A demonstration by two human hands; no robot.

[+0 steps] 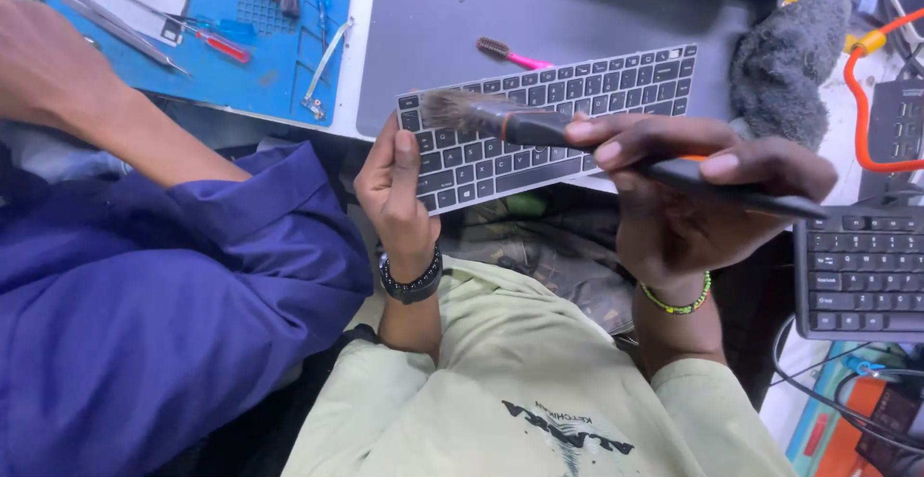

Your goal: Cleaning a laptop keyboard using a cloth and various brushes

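A grey desk mat (539, 15) fills the bench ahead, with a blue work mat (241, 63) of tools beside it. At my left a co-worker's blue sleeve (164, 294) crowds in. I prop a slim silver keyboard (568, 116) tilted off the bench edge, my left hand (395, 198) closed around its corner to steady it. My right hand (683, 188) pinches a dark-handled brush (539, 126), bristles lying on the upper-left keys, angled low to reach between them. A small pink brush (510, 53) lies behind.
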